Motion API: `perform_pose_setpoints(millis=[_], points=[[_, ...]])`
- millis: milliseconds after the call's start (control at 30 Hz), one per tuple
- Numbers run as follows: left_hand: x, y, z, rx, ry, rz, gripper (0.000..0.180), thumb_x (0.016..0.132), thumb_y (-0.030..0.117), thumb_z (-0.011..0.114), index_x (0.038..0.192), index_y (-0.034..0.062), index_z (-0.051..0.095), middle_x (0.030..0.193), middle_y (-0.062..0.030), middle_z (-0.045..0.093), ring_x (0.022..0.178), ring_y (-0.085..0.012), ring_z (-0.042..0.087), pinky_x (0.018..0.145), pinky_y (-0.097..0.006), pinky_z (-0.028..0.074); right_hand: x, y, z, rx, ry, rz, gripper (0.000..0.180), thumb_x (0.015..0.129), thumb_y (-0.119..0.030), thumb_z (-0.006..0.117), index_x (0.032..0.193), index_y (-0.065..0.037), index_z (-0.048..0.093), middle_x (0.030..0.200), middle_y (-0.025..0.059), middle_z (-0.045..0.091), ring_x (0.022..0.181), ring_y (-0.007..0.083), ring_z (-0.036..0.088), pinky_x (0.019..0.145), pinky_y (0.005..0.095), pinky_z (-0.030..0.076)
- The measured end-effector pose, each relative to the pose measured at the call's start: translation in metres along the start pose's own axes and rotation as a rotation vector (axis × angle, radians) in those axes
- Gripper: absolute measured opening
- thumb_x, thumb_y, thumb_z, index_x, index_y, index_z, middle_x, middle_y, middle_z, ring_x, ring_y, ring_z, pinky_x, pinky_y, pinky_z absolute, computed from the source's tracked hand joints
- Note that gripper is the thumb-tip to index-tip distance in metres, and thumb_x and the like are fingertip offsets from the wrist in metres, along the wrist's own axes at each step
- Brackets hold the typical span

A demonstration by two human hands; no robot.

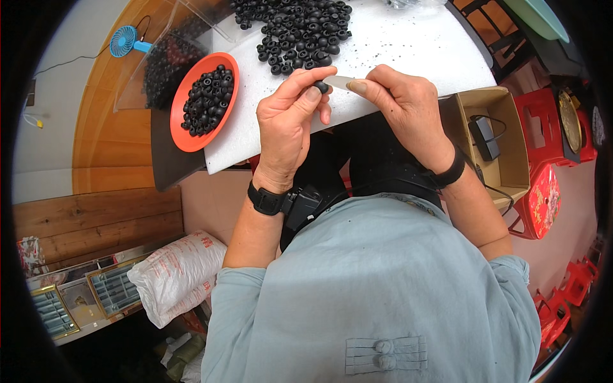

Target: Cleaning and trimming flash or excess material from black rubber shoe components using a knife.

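Pinched between the thumb and fingers of my left hand is a small hollow black ball. My right hand grips a short pale blade, its handle end hidden by the fingers. The blade's tip touches or nearly touches the ball; I cannot tell which. Both hands hover over the near edge of a white foam board. Beyond them lies a large heap of similar black balls, many showing round openings. An orange-red oval dish on the left holds more of them.
Black crumbs dot the board. A clear plastic box with black pieces and a blue fan stand at the left. A cardboard box containing a black adapter sits right, beside red stools. A white sack lies lower left.
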State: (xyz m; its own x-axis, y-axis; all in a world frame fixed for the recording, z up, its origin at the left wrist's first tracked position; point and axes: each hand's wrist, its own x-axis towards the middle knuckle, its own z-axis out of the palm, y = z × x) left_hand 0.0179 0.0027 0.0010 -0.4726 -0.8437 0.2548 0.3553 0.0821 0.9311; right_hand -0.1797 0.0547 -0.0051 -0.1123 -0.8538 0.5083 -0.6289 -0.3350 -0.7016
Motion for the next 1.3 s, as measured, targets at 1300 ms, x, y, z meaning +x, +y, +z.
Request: perform_pose_setpoints(millis=[1300], points=[[0.001, 0.109, -0.075, 0.928, 0.505, 0.209, 0.027, 0.093, 0.003, 0.065, 0.119, 0.0037, 0.073, 0.109, -0.0039, 0.067, 0.089, -0.0115, 0.059, 0.076, -0.025, 0.05, -0.006, 0.002, -0.005, 0.313, -0.004, 0.101, 0.029, 0.097, -0.027, 0.067, 0.082, -0.003, 0.07, 0.059, 0.0058, 0.059, 0.052, 0.0133, 0.052, 0.051, 0.0293, 0.04]])
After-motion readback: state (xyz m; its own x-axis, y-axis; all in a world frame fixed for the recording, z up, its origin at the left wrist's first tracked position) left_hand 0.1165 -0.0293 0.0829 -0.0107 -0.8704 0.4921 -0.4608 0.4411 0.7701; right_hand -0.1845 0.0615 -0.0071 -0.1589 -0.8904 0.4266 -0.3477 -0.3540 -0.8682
